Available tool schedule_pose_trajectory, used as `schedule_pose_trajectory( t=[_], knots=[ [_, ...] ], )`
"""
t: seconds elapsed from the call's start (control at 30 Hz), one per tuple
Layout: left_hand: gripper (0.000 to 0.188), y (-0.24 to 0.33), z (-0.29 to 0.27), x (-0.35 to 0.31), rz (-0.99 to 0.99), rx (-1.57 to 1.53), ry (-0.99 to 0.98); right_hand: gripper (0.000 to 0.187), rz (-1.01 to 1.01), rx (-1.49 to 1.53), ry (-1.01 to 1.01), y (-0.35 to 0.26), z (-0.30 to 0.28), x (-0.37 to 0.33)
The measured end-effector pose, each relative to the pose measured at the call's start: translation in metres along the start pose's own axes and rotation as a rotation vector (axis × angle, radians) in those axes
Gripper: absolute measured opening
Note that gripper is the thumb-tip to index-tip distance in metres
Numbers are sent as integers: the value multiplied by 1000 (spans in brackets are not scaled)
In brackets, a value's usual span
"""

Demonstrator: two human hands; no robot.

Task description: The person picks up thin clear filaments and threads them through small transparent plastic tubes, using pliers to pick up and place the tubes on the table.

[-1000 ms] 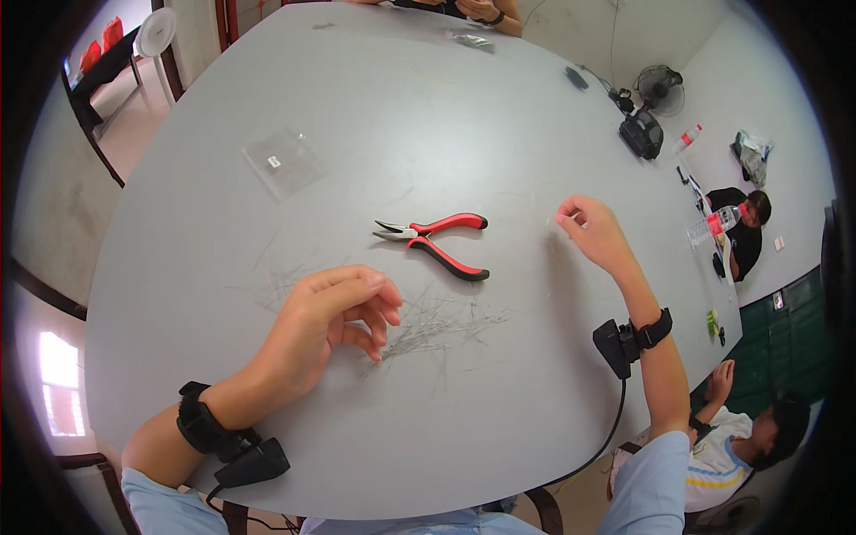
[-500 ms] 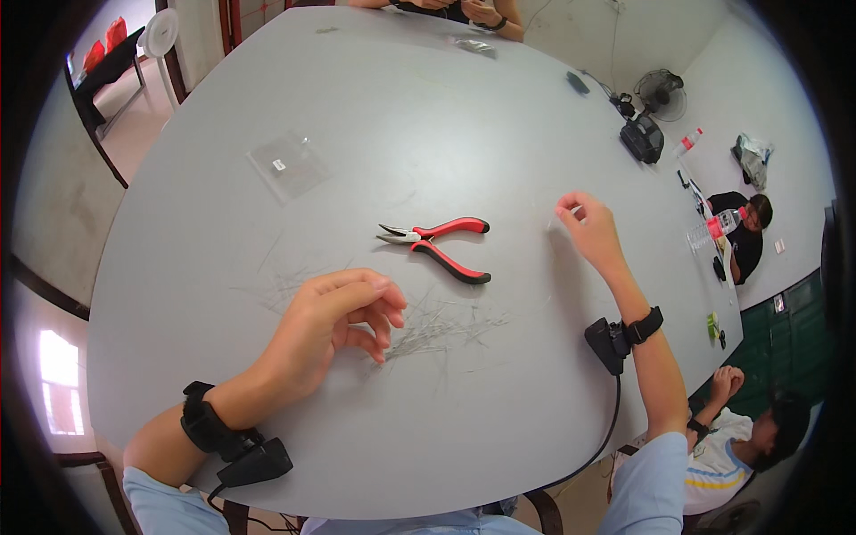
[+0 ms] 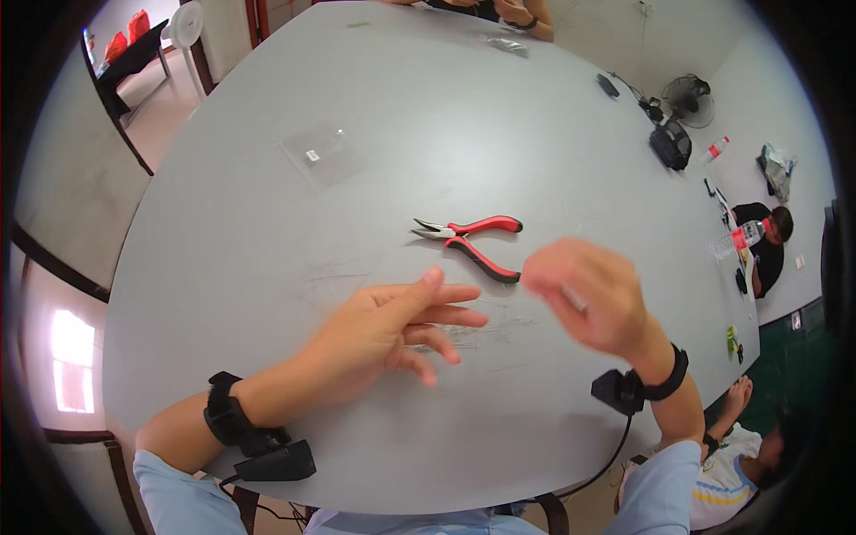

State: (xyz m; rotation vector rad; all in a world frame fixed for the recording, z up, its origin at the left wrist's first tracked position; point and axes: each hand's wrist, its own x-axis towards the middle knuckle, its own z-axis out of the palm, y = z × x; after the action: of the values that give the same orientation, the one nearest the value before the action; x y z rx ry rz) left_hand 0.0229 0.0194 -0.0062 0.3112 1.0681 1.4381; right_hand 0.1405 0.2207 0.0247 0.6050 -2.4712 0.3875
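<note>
My left hand (image 3: 401, 328) hovers over a loose pile of thin, silvery wire-like pins (image 3: 486, 332), with its fingers spread and nothing seen in them. To its right, my right hand (image 3: 590, 296) is blurred by motion. Its fingers are curled together at the tips; whatever they may pinch is too small to make out. Just beyond the hands lie pliers (image 3: 477, 241) with red and black handles, their jaws parted and pointing left. The right fingertips appear close to the end of one handle; I cannot tell whether they touch.
A clear plastic bag (image 3: 321, 157) lies on the grey table (image 3: 214, 223). Another small bag (image 3: 508, 46) is near a person's hands (image 3: 513, 12) at the far edge. A black case (image 3: 670, 144) and a bottle (image 3: 747, 235) stand right. More people sit there.
My right hand has come nearer and lower, toward the pliers' handles. My left hand has moved right over the pins, and its fingers have spread. The whole view has shifted slightly.
</note>
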Motion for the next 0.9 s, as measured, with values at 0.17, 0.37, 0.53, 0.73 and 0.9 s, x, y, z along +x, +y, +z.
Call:
schedule_pose_trajectory(
  t=[0.17, 0.37, 0.53, 0.73, 0.9],
  knots=[
    [37, -2, -4, -2, 48, 23, 14, 19, -59, 5, -113, -23, 13, -1],
    [26, 0, -7, -3, 111, -15, 53, 16, 364, 53, -150, -17, 25, -11],
    [23, 1, -2, -6, 180, 260, -46, 19, 311, 103, -15, 1, 25, -14],
    [24, -2, -4, -5, 222, 293, -52, 9, 727, 329, 107, -15, 14, 1],
    [27, -5, -5, -2, 319, 239, 37, 9, 1009, 670, 255, -32, 16, -3]
  ],
)
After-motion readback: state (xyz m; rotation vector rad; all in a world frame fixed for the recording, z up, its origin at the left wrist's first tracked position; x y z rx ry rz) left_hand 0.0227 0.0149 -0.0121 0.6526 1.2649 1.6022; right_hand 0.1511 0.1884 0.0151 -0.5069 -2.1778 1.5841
